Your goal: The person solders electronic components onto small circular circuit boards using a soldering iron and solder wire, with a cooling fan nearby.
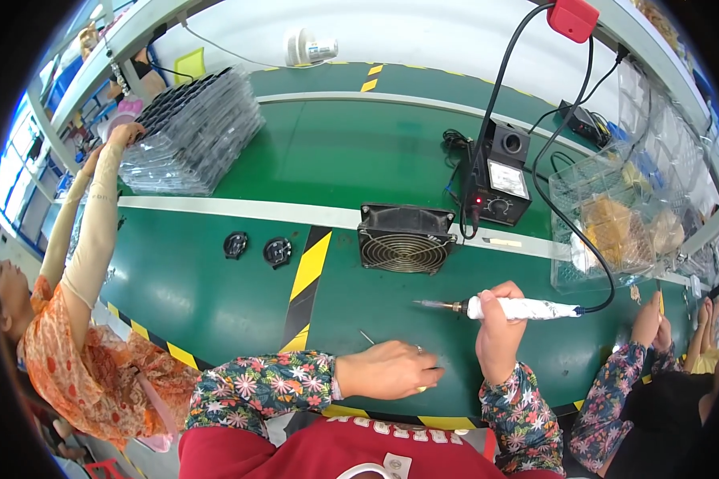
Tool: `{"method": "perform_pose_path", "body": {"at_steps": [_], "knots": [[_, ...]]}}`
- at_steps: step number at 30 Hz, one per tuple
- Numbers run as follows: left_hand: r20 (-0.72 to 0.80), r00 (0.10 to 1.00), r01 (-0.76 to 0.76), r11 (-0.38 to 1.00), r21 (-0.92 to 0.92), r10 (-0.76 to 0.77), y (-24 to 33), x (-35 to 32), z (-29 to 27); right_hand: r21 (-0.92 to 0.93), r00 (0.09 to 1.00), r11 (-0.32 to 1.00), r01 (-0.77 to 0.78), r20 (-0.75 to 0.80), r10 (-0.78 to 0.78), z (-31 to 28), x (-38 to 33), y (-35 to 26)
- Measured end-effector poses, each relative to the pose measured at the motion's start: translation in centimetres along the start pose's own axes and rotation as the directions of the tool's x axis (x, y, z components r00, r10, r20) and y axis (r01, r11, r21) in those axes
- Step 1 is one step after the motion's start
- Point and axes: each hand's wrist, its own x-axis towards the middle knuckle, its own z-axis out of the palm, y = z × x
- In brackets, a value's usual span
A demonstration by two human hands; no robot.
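Note:
My right hand (pixel 501 331) is closed around a soldering iron (pixel 527 309), whose white-wrapped handle lies level and whose metal tip points left above the green bench. A black cord runs from its rear end up to the right. Nearer the bench's front edge, my left hand (pixel 387 370) rests back upward with its fingers curled together toward the right. A bit of yellow shows by its thumb; whatever the fingers hold, if anything, is hidden. Just beyond that hand lies a thin, short metallic piece (pixel 367 337). The iron's tip touches nothing.
Ahead stand a black fan (pixel 405 239) and a soldering station (pixel 499 180) with a lit red light. Two round black parts (pixel 278 252) lie left of the striped tape. Stacked clear trays (pixel 196 132) are by a co-worker (pixel 96 319); plastic boxes (pixel 607 223) stand right, near another co-worker's hands (pixel 652 326).

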Motion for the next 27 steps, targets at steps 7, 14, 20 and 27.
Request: {"method": "perform_pose_path", "body": {"at_steps": [7,14,20,27], "knots": [[0.022,1.000,-0.009,1.000,0.005,0.009,-0.1,0.0,-0.1,0.006,1.000,1.000,0.020,0.003,-0.020,-0.1,0.1,0.2],[0.029,0.999,-0.025,1.000,0.014,0.025,0.0,-0.1,-0.4,0.018,1.000,1.000,0.015,0.008,-0.016,0.2,0.1,0.0],[0.052,0.998,-0.042,0.999,0.028,0.041,0.1,-0.1,-0.3,0.030,1.000,1.000,0.003,-0.019,-0.002,-0.2,0.2,0.1],[-0.082,0.996,0.044,0.996,0.081,-0.038,0.1,-1.6,-1.3,0.040,0.999,0.999,0.005,-0.042,-0.003,0.0,0.6,0.1]]}}
